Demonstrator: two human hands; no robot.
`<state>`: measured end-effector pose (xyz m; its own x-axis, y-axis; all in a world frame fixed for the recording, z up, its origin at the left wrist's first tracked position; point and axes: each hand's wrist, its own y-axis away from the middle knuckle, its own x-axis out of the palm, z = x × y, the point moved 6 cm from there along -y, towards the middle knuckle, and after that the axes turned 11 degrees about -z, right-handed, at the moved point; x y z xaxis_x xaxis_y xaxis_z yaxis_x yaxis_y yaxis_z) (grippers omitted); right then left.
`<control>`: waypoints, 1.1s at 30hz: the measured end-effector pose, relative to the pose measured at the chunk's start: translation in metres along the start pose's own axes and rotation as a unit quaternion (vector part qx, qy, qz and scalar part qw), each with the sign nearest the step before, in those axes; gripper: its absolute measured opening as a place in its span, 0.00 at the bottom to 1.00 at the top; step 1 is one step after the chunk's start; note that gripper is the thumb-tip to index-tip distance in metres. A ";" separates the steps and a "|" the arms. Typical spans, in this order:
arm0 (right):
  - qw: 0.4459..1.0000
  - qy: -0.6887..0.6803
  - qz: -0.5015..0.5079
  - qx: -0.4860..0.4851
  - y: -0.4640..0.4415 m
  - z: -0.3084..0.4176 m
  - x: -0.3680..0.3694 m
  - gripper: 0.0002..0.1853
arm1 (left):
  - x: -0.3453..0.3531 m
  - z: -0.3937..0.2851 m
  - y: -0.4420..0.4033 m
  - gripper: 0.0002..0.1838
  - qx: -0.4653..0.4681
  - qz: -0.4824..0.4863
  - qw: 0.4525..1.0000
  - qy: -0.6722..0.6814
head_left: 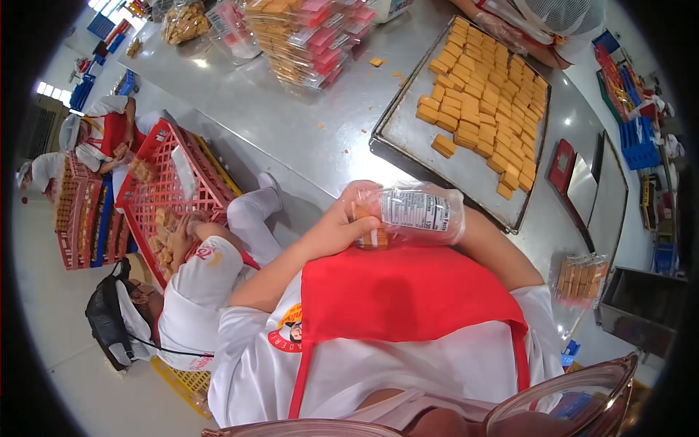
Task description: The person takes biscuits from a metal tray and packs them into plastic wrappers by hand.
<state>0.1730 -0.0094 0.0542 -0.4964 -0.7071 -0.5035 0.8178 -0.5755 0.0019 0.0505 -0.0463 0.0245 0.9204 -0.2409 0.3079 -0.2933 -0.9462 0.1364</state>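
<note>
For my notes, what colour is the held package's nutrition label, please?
The nutrition label is white with dark print; head view.

The right hand is hidden behind the clear bag (451, 213), on whose label (413, 209) the fine print cannot be read; the packet stack (306, 36) and a co-worker's hairnet (566, 13) are cut off by the top edge

Through round, dark-cornered view I see shiny metal tabletop (291, 120) stretching away, bright light spots glinting on it. Pale floor (84, 328) at left. Glowing window-like panel (54, 92) far upper left. Blue crate (639, 142) in background near right edge.
</note>
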 end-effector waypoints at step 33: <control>0.956 0.154 -0.246 -0.041 0.009 0.009 -0.049 0.07 | -0.076 0.037 -0.018 0.21 0.037 -0.139 0.965 0.221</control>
<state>0.2023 0.0169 0.0865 -0.7283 -0.1979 -0.6561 0.5341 -0.7637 -0.3625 -0.0047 -0.0189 -0.0359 0.7563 0.1238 0.6424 -0.0175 -0.9778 0.2090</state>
